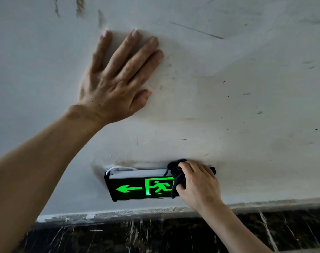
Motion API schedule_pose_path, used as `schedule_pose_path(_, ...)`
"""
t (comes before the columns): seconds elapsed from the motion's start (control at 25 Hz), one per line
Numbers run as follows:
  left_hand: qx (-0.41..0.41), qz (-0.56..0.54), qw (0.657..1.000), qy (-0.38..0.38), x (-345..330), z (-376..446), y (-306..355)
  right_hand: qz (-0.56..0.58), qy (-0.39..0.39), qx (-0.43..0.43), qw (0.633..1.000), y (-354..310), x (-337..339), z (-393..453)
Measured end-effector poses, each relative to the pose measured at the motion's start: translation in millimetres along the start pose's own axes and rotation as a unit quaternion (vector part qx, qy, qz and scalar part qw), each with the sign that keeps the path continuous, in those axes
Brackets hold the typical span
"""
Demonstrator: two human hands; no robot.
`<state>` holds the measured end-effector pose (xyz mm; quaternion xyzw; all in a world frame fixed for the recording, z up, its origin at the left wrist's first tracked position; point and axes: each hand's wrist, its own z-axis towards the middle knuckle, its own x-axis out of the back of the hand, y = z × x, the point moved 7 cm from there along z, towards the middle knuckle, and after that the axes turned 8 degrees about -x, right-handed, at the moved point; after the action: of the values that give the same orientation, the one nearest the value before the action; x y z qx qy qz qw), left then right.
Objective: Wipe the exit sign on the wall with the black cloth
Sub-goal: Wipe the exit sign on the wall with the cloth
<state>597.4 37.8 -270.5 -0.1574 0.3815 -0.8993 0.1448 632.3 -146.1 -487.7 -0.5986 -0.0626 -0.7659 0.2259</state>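
Right hand (197, 185), lower centre, grips black cloth (176, 177) against exit sign's (137, 187) right end; our left hand (115, 83), upper left, lies open-fingered, apparently flat on scuffed wall (246, 88).

A scuffed, stained white wall (228, 88) fills most of the view. A white cable (119, 168) loops against it. Below runs dark marbled skirting (137, 236), paint-splashed along its top edge.
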Motion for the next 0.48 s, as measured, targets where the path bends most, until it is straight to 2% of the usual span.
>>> schedule_pose_path(0.16,-0.003,-0.001,1.0,-0.001,0,0,2,0.02,-0.045,-0.059,0.997,19,-6,2)
schedule_pose_path(0.36,-0.001,0.002,1.0,-0.002,-1,0,3,0.08,-0.047,-0.152,0.984,40,-8,-7)
schedule_pose_path(0.48,0.001,0.005,1.0,-0.002,-1,0,3,0.12,-0.107,-0.183,0.97,53,-21,-32)
